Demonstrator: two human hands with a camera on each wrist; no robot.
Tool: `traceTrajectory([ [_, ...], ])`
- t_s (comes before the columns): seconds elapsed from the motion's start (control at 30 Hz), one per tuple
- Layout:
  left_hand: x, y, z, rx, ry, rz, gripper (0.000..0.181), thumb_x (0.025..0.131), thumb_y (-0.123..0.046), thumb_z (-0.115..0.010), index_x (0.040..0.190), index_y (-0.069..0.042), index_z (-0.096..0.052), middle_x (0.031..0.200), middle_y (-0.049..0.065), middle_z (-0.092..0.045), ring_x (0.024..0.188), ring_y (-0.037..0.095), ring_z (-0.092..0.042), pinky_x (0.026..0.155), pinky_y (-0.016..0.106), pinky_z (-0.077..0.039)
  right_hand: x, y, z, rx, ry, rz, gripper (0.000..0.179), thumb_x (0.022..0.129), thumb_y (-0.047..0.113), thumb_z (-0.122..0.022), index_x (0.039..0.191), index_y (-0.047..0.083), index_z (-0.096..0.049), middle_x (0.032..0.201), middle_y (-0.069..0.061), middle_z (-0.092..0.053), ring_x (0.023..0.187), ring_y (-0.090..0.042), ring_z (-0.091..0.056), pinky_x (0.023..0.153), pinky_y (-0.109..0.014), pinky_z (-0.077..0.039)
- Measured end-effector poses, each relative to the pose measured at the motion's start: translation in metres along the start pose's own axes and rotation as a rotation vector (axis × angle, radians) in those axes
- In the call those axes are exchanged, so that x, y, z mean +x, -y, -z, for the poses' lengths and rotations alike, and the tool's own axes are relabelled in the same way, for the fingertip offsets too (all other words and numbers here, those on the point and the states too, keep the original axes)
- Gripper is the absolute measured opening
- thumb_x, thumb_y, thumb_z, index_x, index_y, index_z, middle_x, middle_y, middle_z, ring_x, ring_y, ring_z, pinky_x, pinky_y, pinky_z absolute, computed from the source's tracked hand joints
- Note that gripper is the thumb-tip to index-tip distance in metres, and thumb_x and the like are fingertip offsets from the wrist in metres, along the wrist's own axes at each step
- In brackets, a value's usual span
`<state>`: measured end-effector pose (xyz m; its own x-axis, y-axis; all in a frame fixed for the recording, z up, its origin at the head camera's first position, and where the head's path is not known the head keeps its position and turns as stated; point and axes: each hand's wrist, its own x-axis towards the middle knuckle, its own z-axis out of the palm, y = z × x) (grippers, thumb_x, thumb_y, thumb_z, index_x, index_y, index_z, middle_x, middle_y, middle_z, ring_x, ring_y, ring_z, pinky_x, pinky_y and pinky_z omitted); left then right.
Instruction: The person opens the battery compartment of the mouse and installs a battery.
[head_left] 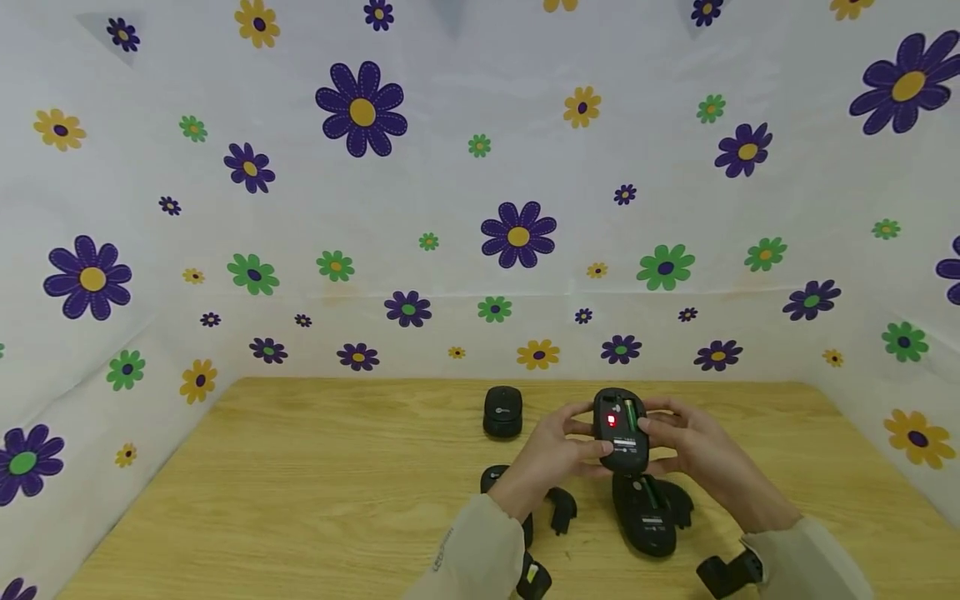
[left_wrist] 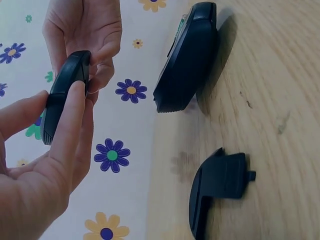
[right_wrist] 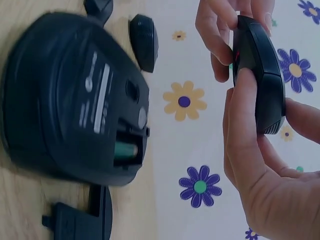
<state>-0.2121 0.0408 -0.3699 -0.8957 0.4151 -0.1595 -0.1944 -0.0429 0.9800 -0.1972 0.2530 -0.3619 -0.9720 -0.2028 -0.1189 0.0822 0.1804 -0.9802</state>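
A black computer mouse [head_left: 624, 458] is held up with its underside facing the head camera. Its battery slot is uncovered, a green battery [head_left: 630, 414] lies inside, and a red light [head_left: 611, 420] glows beside it. My left hand [head_left: 558, 442] grips the mouse's left side, thumb on the underside. From the right, my right hand [head_left: 697, 442] pinches it, thumb at the battery slot's edge. Both hands also show around the mouse [left_wrist: 57, 102] in the left wrist view. Beneath them a second mouse [head_left: 651, 529] lies upside down, with a battery in its open slot.
One mouse [head_left: 502, 411] sits upright at the table's back. Another black mouse [head_left: 495, 477] is partly hidden by my left forearm. Curved black covers [head_left: 561, 510] lie nearby, one [head_left: 678, 502] beside the upside-down mouse. Another black piece [head_left: 723, 575] touches or nears my right sleeve.
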Motion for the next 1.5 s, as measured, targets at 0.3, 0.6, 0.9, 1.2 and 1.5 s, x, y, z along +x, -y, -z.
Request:
traceTrajectory([
  [0.3, 0.019, 0.002, -0.009, -0.015, -0.059, -0.005, 0.051, 0.089, 0.007, -0.071, 0.138, -0.005, -0.059, 0.105, 0.009, -0.064, 0.088, 0.022, -0.071, 0.084, 0.042, -0.061, 0.009, -0.004, 0.014, -0.035, -0.097, -0.06, 0.054, 0.108, 0.017, -0.048, 0.147, -0.013, -0.026, 0.125, -0.021, -0.057, 0.097, -0.021, -0.062, 0.078, -0.038, -0.061],
  [0.6, 0.037, 0.008, -0.021, -0.049, -0.158, 0.032, 0.046, 0.085, 0.017, -0.07, 0.128, 0.001, -0.065, 0.096, 0.011, -0.064, 0.082, 0.024, -0.071, 0.075, 0.04, -0.063, 0.016, -0.013, 0.024, -0.014, -0.093, -0.066, 0.056, 0.105, 0.011, -0.051, 0.147, -0.016, -0.024, 0.125, -0.023, -0.055, 0.093, -0.019, -0.063, 0.079, -0.039, -0.062],
  [0.9, 0.056, 0.01, -0.023, -0.013, -0.217, 0.045, 0.046, 0.084, 0.017, -0.07, 0.127, -0.002, -0.067, 0.092, 0.01, -0.065, 0.08, 0.023, -0.07, 0.077, 0.041, -0.062, 0.029, -0.017, 0.03, -0.045, -0.098, -0.082, 0.061, 0.102, 0.006, -0.055, 0.152, -0.012, -0.025, 0.137, -0.034, -0.043, 0.099, -0.022, -0.062, 0.088, -0.041, -0.06],
  [1.2, 0.075, 0.011, -0.028, 0.031, -0.227, 0.055, 0.045, 0.084, 0.016, -0.07, 0.127, 0.001, -0.067, 0.09, 0.01, -0.068, 0.08, 0.025, -0.072, 0.077, 0.04, -0.062, 0.042, -0.024, 0.037, -0.051, -0.157, -0.143, 0.057, 0.103, 0.007, -0.056, 0.147, -0.017, -0.029, 0.147, -0.037, -0.032, 0.117, -0.038, -0.056, 0.091, -0.042, -0.059],
  [1.5, 0.085, 0.016, -0.032, 0.043, -0.205, 0.069, 0.038, 0.087, 0.014, -0.069, 0.125, 0.007, -0.067, 0.105, 0.013, -0.071, 0.087, 0.025, -0.072, 0.081, 0.038, -0.062, 0.052, -0.028, 0.044, -0.074, -0.146, -0.178, 0.055, 0.101, 0.001, -0.053, 0.147, -0.019, -0.03, 0.145, -0.039, -0.035, 0.113, -0.035, -0.06, 0.095, -0.045, -0.057],
])
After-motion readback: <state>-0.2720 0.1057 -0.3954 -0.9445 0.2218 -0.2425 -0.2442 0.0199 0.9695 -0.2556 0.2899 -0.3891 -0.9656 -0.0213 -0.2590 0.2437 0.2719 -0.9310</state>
